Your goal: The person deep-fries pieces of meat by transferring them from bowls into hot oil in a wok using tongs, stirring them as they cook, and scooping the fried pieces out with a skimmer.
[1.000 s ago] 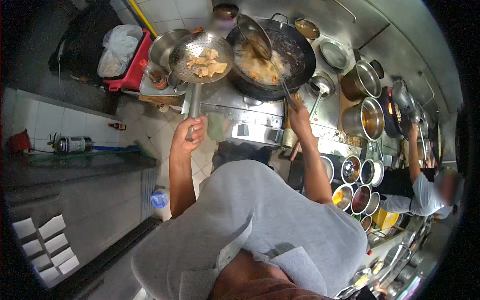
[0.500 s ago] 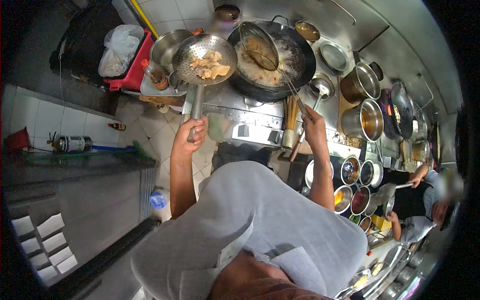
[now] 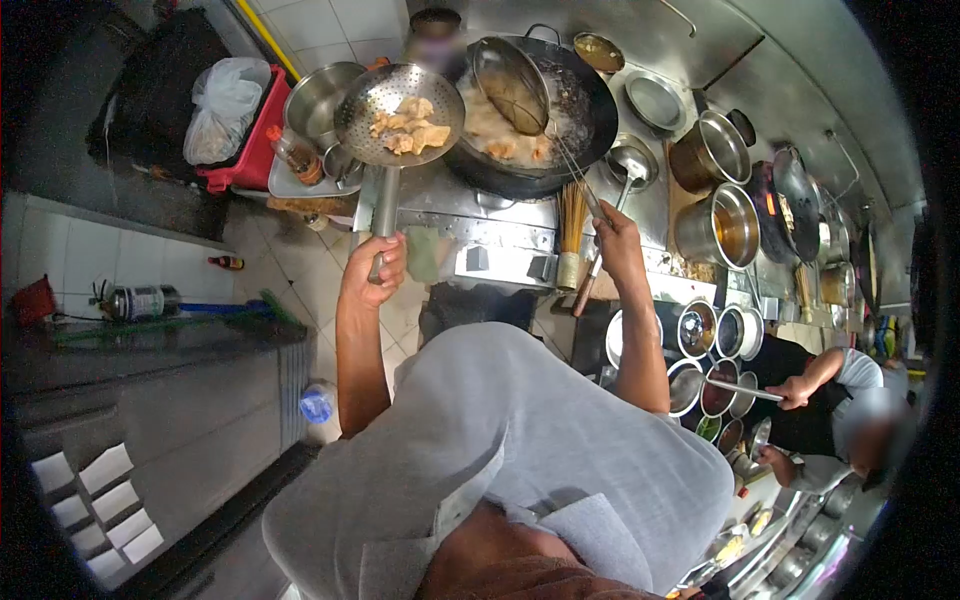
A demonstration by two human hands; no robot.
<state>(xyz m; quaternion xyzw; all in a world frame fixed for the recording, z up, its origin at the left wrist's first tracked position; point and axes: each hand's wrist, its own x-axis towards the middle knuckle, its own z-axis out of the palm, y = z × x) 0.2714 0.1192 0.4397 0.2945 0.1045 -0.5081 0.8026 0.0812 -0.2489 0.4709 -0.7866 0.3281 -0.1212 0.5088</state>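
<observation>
My left hand [image 3: 374, 272] is closed around the handle of a perforated strainer [image 3: 364, 108], held level to the left of the wok. Several golden fried pieces [image 3: 412, 127] lie in it; what food they are I cannot tell. My right hand [image 3: 619, 250] grips the long handle of a wire-mesh skimmer [image 3: 510, 85]. The skimmer's round basket is tilted over the black wok [image 3: 602, 125]. Bubbling oil [image 3: 490, 132] fills the wok, with browned pieces [image 3: 503, 149] floating at its near side.
Right of the wok a ladle [image 3: 632, 160] rests beside a bamboo brush [image 3: 571, 230] and metal pots [image 3: 718, 228]. A sauce bottle [image 3: 295, 158] and red bin [image 3: 262, 150] stand left. At the right, a co-worker's hand [image 3: 796, 391] holds a ladle over bowls.
The view has shifted slightly, and both my hands keep their grips. More floating pieces show in the oil. The co-worker's ladle has moved left over the bowls.
</observation>
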